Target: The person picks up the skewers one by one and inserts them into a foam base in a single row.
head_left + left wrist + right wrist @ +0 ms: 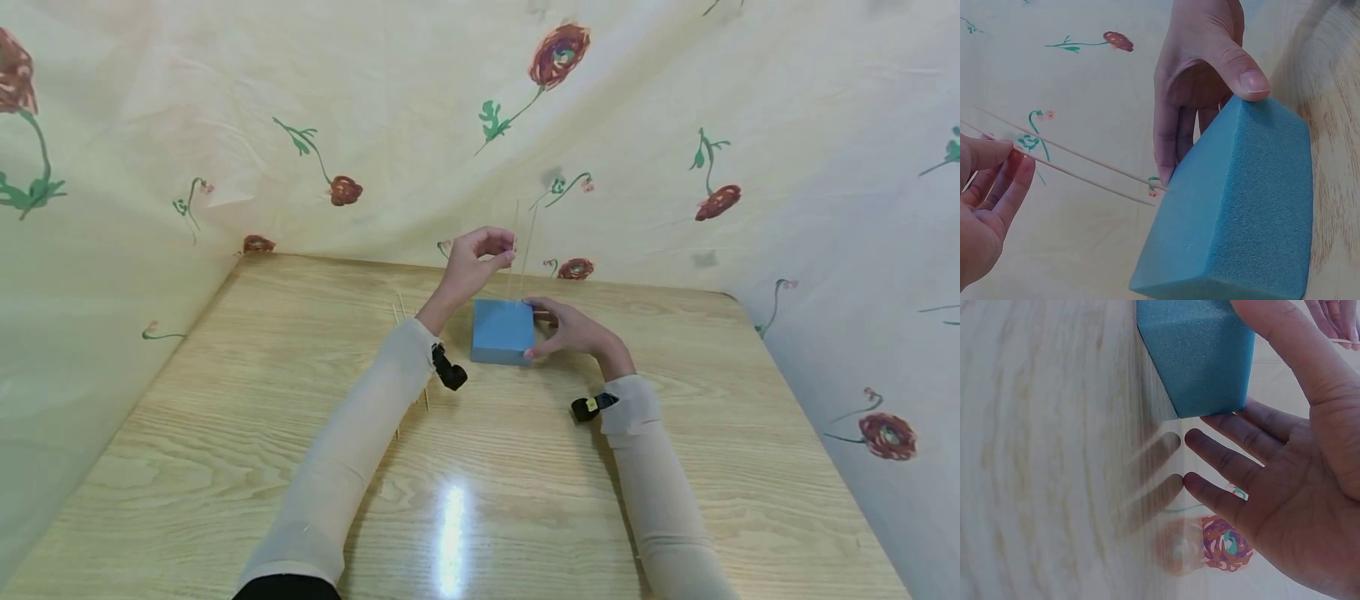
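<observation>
A blue foam block [503,327] sits on the wooden table. My left hand [474,262] pinches a thin wooden skewer [1085,177] between thumb and fingers above the block. In the left wrist view its pointed tip is just short of the block's top face. Another skewer [1085,154] stands in the block, close beside the held one. My right hand [573,329] holds the block at its right side, thumb on the near corner and fingers at the far side. In the right wrist view its other fingers [1222,459] are spread beside the block.
Several loose skewers [402,305] lie on the table [225,400], partly hidden under the left forearm. A flowered cloth [420,108] hangs behind the table's far edge and along both sides. A black wrist camera [450,371] is strapped on the left sleeve, another on the right.
</observation>
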The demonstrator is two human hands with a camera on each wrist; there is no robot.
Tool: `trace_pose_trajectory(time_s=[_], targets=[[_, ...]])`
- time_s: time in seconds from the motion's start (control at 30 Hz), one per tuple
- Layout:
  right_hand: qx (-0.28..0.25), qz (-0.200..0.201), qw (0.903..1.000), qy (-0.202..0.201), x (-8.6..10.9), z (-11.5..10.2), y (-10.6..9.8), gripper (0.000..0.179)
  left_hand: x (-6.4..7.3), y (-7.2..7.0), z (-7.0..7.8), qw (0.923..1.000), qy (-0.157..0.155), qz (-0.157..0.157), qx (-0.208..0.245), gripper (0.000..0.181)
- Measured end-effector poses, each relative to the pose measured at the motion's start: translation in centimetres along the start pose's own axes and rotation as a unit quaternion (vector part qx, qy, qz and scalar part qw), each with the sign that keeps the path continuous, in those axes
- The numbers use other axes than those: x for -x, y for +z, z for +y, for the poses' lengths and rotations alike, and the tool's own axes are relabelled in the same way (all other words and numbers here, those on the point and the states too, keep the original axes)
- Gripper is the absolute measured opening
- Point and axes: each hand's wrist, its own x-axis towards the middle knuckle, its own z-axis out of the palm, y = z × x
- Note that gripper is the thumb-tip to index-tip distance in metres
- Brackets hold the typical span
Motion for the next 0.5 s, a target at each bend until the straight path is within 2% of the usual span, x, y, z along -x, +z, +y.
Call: trace_pose_trajectory(time_s=[0.43,0.5], targets=[[-0.005,0.001,1.0,-0.003,0.07,-0.01,0.08,0.098,-0.04,0.33,-0.35,0.9999,-0.009,-0.002,-0.006,0.019],[-0.004,0.0,1.0,-0.004,0.13,-0.07,0.05,0.098,0.1,0.36,0.1,0.9999,-0.011,-0.003,-0.007,0.018]])
